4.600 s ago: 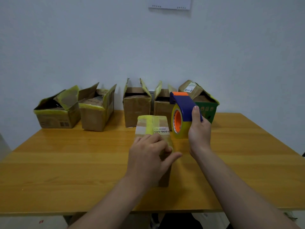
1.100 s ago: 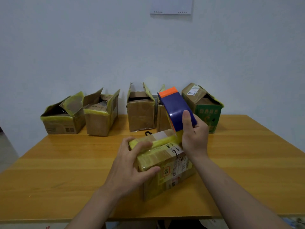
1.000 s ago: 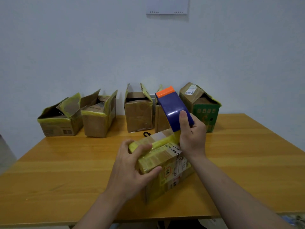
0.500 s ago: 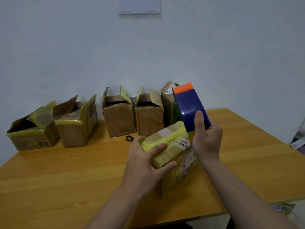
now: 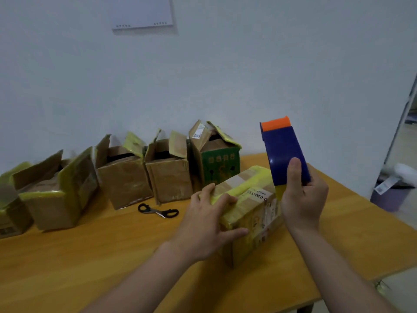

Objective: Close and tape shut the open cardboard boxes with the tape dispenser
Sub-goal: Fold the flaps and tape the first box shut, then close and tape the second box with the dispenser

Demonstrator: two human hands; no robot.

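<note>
Since half a second ago, when the tape dispenser [image 5: 284,154] sat low against the far right end of the taped box [image 5: 250,213], the right hand [image 5: 302,199] has drawn it slightly up and toward the right edge of the tabletop [image 5: 90,256]. Only its yellow roll now hangs just beside the box's upper right corner. I judge the strip on this box laid and due to be torn free, though whether tape still joins the two I cannot tell. In the head view the right hand's fingers wrap the blue body, thumb up its near face, orange tip uppermost. The left hand [image 5: 203,222] lies spread over the box's near left end, its fingers fairly straight and pressing the top, thumb on the near side. The box stands skewed toward the tabletop's near right corner, flaps down, banded in yellow tape, a white label on top. Five open boxes [image 5: 124,177] wait along the far edge, with scissors [image 5: 158,211] before them.
</note>
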